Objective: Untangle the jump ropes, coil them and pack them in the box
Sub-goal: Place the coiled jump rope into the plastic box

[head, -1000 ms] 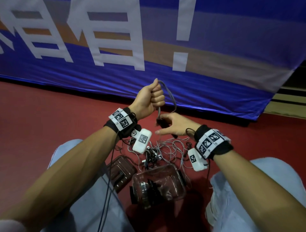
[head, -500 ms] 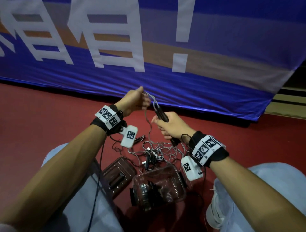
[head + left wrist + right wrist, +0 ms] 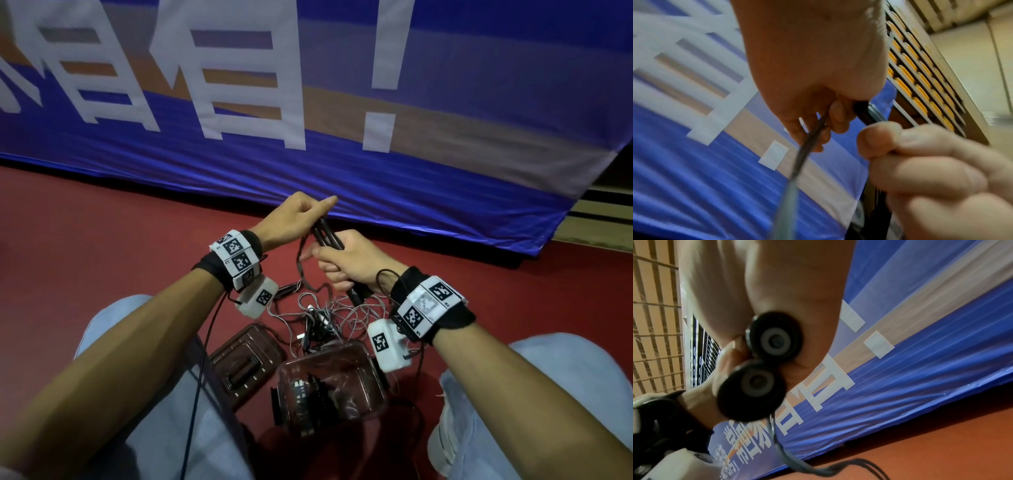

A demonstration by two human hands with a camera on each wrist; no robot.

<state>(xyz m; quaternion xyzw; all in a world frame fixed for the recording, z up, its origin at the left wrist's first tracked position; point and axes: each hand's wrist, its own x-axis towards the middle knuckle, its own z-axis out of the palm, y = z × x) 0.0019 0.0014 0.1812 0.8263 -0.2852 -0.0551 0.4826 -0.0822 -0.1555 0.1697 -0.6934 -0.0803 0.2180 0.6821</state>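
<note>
Centre frame, left hand [image 3: 294, 219] pinches the grey cord [image 3: 303, 263] at the handle tips; right hand [image 3: 346, 260] clenches both black handles [image 3: 329, 236] together. Coiling step judged under way: next, wind cord around handles. Tangled ropes [image 3: 329, 311] lie below, above the clear box [image 3: 370, 373].

— Where could a hand pass?
— Over the bare red floor [image 3: 102, 240] at left.
— What blocks the middle?
— The tangled grey rope pile [image 3: 329, 308], clear plastic box [image 3: 371, 380] and brown lid [image 3: 246, 359].
</note>
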